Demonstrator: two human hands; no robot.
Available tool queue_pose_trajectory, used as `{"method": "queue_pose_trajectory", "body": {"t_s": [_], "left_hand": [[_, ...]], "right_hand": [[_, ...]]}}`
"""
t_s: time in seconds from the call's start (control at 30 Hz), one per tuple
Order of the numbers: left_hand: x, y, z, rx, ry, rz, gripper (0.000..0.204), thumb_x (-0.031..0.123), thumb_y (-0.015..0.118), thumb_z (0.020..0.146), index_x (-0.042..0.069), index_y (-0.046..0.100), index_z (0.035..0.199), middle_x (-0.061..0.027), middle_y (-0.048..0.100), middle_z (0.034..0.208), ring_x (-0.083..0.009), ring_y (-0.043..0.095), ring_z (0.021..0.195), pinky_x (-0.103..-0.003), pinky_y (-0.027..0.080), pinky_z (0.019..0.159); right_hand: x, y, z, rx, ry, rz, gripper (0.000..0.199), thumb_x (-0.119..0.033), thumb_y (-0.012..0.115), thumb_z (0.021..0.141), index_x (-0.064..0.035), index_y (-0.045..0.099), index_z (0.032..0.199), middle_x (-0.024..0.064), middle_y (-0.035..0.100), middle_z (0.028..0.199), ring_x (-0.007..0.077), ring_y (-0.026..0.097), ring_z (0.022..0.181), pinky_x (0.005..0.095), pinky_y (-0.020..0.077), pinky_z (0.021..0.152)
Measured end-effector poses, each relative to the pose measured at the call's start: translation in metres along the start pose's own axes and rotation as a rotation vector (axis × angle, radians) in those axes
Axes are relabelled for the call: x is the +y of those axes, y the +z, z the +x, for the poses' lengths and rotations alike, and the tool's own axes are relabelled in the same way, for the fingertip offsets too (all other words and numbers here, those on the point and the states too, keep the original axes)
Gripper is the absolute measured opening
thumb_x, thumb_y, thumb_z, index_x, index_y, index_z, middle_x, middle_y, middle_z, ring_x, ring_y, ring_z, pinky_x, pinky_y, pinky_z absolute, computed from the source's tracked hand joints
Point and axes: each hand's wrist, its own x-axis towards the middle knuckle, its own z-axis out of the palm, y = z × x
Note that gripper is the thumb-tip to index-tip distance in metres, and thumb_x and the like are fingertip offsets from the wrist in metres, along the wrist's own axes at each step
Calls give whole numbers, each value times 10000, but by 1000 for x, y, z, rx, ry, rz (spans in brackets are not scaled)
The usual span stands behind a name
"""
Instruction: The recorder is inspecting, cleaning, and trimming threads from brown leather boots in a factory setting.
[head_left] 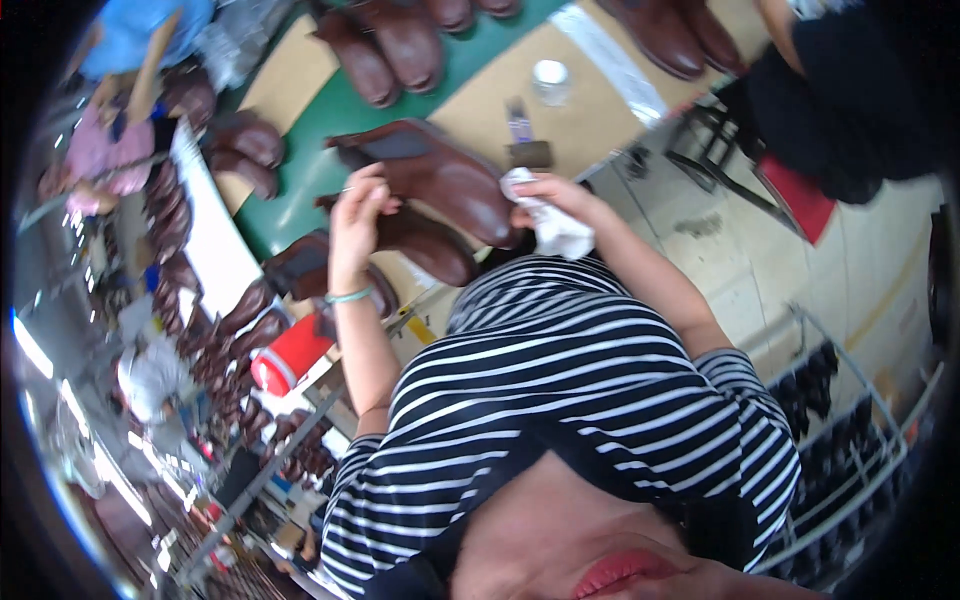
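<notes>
Pretty bright, even indoor light, no hard shadows. Heavy fisheye warp with a black vignette all around the rim. Left edge is smeared and blown out with glare streaks; the centre's slightly soft from motion blur.

The left hand [358, 215] grips the shaft of a brown leather ankle boot [440, 178] held above the green workbench [330, 120]. The right hand [545, 195] presses a crumpled white cloth [555, 228] against the boot's toe end. A second brown boot [425, 243] lies just beneath, near the bench's edge.
</notes>
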Motion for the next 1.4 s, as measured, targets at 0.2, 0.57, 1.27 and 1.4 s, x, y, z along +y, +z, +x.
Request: {"method": "queue_pose_trajectory", "body": {"t_s": [0.2,0.57,1.27,1.4], "left_hand": [[-6,-4,-17,-128,-36,-180,128,79,542,920,-27,599,879,-87,504,1264,-104,554,800,-256,449,793],[15,2,-17,103,-327,-62,421,160,678,866,68,530,1249,30,627,838,-34,515,683,-193,424,555],[-40,31,-17,121,-259,-548,457,-150,507,756,5,609,1173,-22,669,1013,-77,603,835,-211,471,718],[-42,32,-5,119,-233,-603,487,-147,503,753,28,606,1195,13,663,908,-39,531,674,-199,430,596]], "right_hand": [[-9,38,-18,21,-50,-170,253,-122,641,856,-28,530,1063,84,605,940,255,669,916,244,504,687],[-7,64,-18,27,-372,-575,96,-26,636,836,-2,612,926,103,284,1399,198,551,1150,296,442,951],[-62,122,45,150,-442,-1151,219,-116,722,774,17,642,929,62,568,848,123,543,813,257,429,735],[-49,96,100,23,-437,-1267,231,-102,728,766,10,635,946,27,618,790,115,564,729,269,450,667]]}}
